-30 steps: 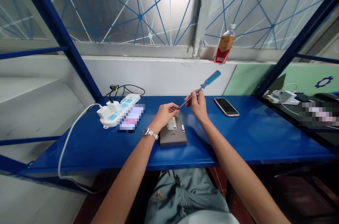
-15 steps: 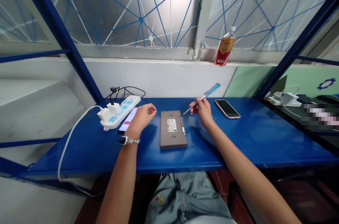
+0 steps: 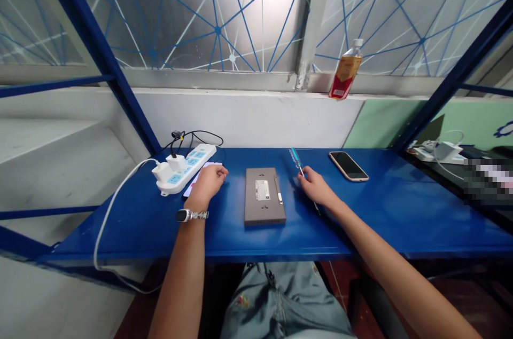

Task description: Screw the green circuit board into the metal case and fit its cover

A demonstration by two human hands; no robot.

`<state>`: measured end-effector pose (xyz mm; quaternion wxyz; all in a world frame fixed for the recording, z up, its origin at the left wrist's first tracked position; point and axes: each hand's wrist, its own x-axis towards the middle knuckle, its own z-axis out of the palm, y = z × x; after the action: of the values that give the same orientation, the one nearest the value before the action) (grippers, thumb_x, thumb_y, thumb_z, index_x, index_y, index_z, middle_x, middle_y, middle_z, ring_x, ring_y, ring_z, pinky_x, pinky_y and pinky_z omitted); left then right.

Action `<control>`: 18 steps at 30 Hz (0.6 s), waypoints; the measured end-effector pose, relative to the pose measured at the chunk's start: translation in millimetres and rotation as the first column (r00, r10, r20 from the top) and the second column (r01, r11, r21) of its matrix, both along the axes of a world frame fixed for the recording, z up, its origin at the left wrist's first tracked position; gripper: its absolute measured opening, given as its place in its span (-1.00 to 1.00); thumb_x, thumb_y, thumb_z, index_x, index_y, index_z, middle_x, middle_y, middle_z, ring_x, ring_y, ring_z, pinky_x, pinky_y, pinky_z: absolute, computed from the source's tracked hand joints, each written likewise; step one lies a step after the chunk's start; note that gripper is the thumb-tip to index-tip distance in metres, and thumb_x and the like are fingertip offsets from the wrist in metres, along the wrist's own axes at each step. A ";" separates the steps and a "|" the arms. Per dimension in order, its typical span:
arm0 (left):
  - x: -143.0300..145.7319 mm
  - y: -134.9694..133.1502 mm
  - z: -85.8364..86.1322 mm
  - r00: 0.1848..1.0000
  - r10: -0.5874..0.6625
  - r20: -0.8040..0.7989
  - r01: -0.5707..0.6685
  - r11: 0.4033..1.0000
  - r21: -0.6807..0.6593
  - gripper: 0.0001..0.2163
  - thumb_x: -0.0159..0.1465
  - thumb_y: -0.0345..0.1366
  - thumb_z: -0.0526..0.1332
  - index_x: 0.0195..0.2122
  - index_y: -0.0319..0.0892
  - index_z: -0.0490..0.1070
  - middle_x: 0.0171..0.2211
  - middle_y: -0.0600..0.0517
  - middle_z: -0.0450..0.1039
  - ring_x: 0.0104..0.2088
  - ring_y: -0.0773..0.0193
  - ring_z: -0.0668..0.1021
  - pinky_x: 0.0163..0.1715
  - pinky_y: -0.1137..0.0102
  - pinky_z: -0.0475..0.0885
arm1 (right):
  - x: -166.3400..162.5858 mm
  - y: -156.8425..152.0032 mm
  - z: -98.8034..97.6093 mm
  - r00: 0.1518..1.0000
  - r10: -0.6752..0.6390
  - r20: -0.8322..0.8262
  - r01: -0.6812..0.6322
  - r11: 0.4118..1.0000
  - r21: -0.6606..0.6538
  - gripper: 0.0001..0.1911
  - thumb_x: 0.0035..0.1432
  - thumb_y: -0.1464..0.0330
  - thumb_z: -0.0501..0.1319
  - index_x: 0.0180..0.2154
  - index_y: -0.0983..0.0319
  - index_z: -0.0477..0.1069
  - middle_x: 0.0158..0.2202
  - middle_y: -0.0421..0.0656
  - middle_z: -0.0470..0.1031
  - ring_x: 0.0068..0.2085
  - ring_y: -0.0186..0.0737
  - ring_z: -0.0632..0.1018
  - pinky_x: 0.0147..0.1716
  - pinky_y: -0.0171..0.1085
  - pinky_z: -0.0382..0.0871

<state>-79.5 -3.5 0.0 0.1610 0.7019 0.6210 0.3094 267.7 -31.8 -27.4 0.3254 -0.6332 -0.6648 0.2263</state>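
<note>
A screwdriver with a clear blue handle is held by its shaft in my right hand, to the right of the box. Its handle points up and away, and its tip points towards me, at or just above the table. The flat grey-brown box lies in the middle, with a white label, two small mounting slots and a white sticker at its right edge. My left hand, its fingers curled closed, rests over a lit phone, partly hiding it. Whether anything is inside those fingers cannot be seen.
On the blue table a white power strip with plugs and cables stands at the left. A second phone lies dark at the right. On the ledge behind stands a bottle. More chargers sit far right.
My right hand has swung the screwdriver away from the box's right edge and lowered it towards the table, its tip now pointing towards me. My left hand has shifted slightly left over the phone.
</note>
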 end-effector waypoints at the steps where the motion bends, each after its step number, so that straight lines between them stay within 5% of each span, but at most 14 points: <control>1: 5.4 -2.3 2.2 1.000 -0.020 -0.001 0.020 1.000 0.019 -0.87 0.23 -0.36 0.19 -0.33 -0.14 0.56 -0.37 -0.05 0.63 -0.32 0.12 0.64 -0.27 0.35 0.44 | 1.3 -3.3 1.9 0.994 -0.012 0.111 0.013 1.000 -0.002 -0.88 0.32 0.27 0.05 -0.24 0.16 0.30 -0.41 -0.14 0.52 -0.37 -0.12 0.55 -0.37 -0.25 0.31; 5: 38.3 -14.1 3.2 0.991 -0.125 -0.047 0.122 0.991 -0.062 -0.70 0.40 -0.11 0.10 -0.07 -0.16 0.53 -0.40 -0.08 0.60 -0.40 0.08 0.62 -0.38 0.34 0.38 | -1.6 -16.8 12.0 0.903 -0.044 0.427 0.109 0.986 -0.128 -0.77 0.36 0.29 0.01 -0.05 0.20 0.34 -0.17 0.07 0.61 -0.17 0.11 0.63 -0.26 -0.16 0.35; 8: 59.1 -20.3 -3.2 0.979 -0.153 -0.132 0.142 0.986 -0.088 -0.56 0.38 -0.02 0.15 0.15 -0.20 0.41 -0.32 -0.16 0.61 -0.27 -0.03 0.65 -0.38 0.34 0.37 | -8.9 -23.3 16.8 0.832 -0.048 0.553 0.161 0.974 -0.157 -0.71 0.38 0.28 -0.01 0.02 0.23 0.34 -0.10 0.14 0.61 -0.11 0.22 0.65 -0.23 -0.09 0.38; 14: 76.4 -26.2 -5.7 0.971 -0.138 -0.193 0.124 0.989 -0.084 -0.54 0.45 -0.11 0.08 0.28 -0.26 0.26 -0.26 -0.24 0.62 -0.23 -0.06 0.68 -0.30 0.32 0.40 | -16.7 -29.4 21.2 0.756 -0.036 0.653 0.171 0.975 -0.144 -0.66 0.40 0.25 0.02 0.08 0.27 0.32 -0.15 0.15 0.62 -0.15 0.21 0.67 -0.20 -0.06 0.41; 18: 88.3 -33.6 2.1 0.962 -0.057 -0.267 0.030 0.994 -0.104 -0.55 0.46 -0.12 0.07 0.25 -0.30 0.27 -0.15 -0.32 0.62 -0.14 -0.10 0.68 -0.24 0.29 0.44 | -26.5 -32.4 26.8 0.772 -0.076 0.631 0.098 0.995 0.001 -0.56 0.44 0.11 0.01 0.11 0.26 0.36 -0.03 0.13 0.55 -0.04 0.13 0.62 -0.17 -0.14 0.40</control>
<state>8.8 -37.1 2.1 0.1165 0.7421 0.6361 0.1764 241.2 -64.2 -0.6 0.0843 -0.7075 -0.7017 -0.0032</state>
